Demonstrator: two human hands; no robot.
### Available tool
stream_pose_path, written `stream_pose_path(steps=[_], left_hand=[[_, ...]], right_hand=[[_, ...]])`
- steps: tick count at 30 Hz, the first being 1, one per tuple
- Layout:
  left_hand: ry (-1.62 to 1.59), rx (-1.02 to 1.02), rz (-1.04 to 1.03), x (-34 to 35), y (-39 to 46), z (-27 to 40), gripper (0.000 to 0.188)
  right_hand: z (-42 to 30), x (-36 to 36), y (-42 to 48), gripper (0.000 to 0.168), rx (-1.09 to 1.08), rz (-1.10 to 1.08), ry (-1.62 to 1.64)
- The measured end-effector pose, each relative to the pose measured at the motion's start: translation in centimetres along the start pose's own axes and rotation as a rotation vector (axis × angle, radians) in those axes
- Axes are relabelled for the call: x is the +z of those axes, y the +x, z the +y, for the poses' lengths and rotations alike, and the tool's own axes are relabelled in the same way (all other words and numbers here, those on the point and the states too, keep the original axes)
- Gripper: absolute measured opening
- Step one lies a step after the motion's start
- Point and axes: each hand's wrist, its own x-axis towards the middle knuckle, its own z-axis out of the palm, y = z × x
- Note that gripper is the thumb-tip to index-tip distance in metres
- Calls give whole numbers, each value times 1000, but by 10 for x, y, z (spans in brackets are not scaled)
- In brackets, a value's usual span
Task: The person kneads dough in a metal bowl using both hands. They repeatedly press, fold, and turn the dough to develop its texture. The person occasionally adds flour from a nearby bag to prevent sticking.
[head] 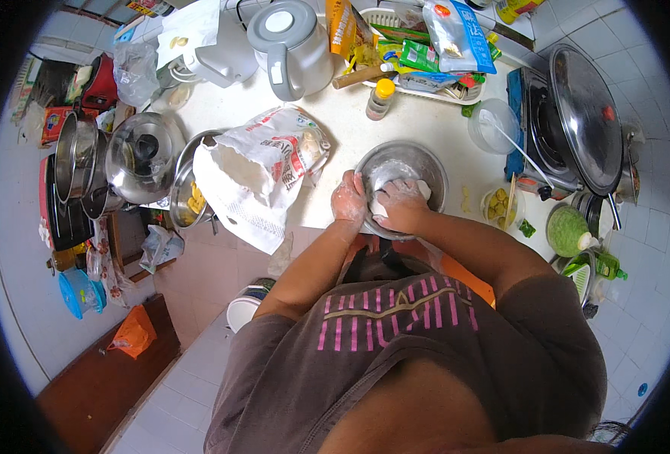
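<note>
A round metal mixing bowl (438, 164) rests at the front edge of the white countertop, its inside dusted with flour. My left hand (348, 200), floury over the fingers and palm, grips the bowl's left rim. Inside the bowl, my right hand (402, 203) presses down on white dough (424, 189) with its fingers curled over it. Most of the dough is hidden under that hand. To the left lies an opened white flour bag (250, 176), its mouth facing me. Behind the bowl stands a small bottle with a yellow cap (385, 88).
A grey-lidded jug (285, 51) and a white basket of packets (471, 97) line the back. On the right are a plastic tub with a stick (491, 127), a gas stove (530, 122) under a lidded wok (587, 119), and a cup of yellow pieces (499, 207). Metal pots (145, 159) stand left.
</note>
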Motion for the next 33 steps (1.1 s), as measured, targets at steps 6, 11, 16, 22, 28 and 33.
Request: stream_pose_path(steps=[6, 11, 16, 22, 28, 33], left_hand=[[-1, 8, -5, 1, 0, 0, 26], [13, 24, -44, 1, -2, -5, 25], [-3, 34, -29, 0, -4, -4, 24], [75, 7, -83, -1, 0, -2, 27], [63, 3, -49, -4, 2, 0, 30], [53, 53, -63, 1, 5, 0, 31]], right_hand=[[2, 17, 34, 43, 53, 93, -56], [15, 26, 54, 34, 69, 104, -40], [19, 26, 63, 30, 51, 140, -6], [20, 23, 60, 37, 230, 155, 58], [12, -28, 28, 58, 317, -245, 35], [-12, 1, -23, 56, 120, 58, 37]])
